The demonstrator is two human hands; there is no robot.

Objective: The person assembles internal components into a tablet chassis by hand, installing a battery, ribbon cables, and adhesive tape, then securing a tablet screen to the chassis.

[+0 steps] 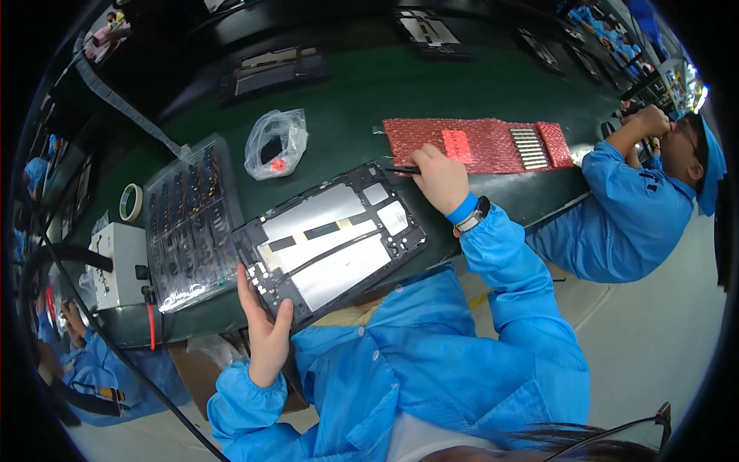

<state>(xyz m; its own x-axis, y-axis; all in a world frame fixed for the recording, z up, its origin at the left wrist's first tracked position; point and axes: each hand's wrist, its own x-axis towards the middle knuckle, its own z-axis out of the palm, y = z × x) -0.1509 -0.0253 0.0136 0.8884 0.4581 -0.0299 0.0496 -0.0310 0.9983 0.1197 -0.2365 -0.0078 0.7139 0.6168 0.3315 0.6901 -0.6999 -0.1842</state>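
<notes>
An opened tablet housing (pixel 319 231), black-framed with silver metal plates and a dark cable across its middle, lies tilted in front of me at the table's near edge. My left hand (pixel 268 335) grips its lower left corner, thumb on the face and fingers along the side. In my right hand (pixel 443 181) is a slim black tool, seemingly tweezers (pixel 402 170), pinched between the fingers. Its tip is at the housing's upper right corner. Beyond that hand lies a red bubble-wrap sheet (pixel 416 142) carrying a row of small silver strips (pixel 528 148).
Left of the housing sits a clear compartment tray (pixel 192 223) of small parts, with a tape roll (pixel 131 202) and a white box (pixel 123 262) beside it. Behind are a clear plastic bag (pixel 296 135) and more tablet housings (pixel 279 73). A co-worker in blue (pixel 631 208) sits at right.
</notes>
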